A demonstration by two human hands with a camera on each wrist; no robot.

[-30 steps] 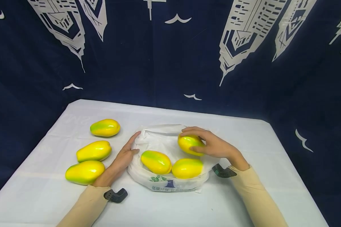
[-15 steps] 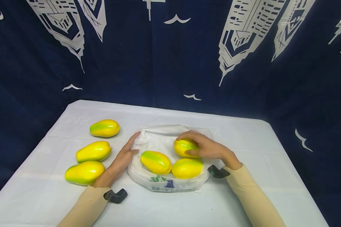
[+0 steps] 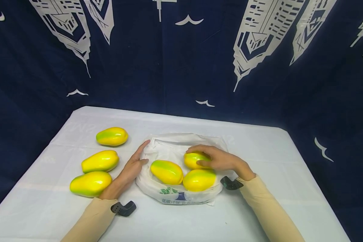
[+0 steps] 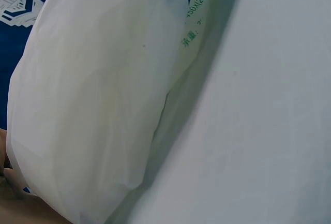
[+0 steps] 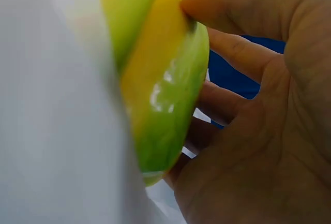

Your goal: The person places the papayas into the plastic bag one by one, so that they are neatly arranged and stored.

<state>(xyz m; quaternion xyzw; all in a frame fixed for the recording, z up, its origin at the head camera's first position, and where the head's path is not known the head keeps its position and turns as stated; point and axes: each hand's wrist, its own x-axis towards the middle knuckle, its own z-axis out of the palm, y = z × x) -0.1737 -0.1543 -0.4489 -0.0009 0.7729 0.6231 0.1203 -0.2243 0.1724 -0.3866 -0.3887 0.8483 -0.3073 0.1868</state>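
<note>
A white plastic bag (image 3: 157, 196) with printed lettering lies spread in the middle of the table, its mouth facing up. Two yellow-green papayas (image 3: 167, 172) (image 3: 199, 180) sit side by side at the front of the bag. My right hand (image 3: 220, 158) holds another papaya (image 3: 191, 160) just behind them, thumb and fingers around it; the right wrist view shows this papaya (image 5: 165, 94) beside the palm. My left hand (image 3: 133, 168) rests against the bag's left side, index finger straight and thumb apart from it. Its other fingers are hidden.
Left of the bag lie a papaya (image 3: 112, 136) at the back and two more (image 3: 100, 161) (image 3: 90, 184) close to the left forearm. White cloth covers the table (image 3: 248, 141). A dark blue printed curtain (image 3: 181, 67) hangs behind it.
My right hand has lowered the papaya a little to the left and down, toward the two in the bag. The left hand stays in place.
</note>
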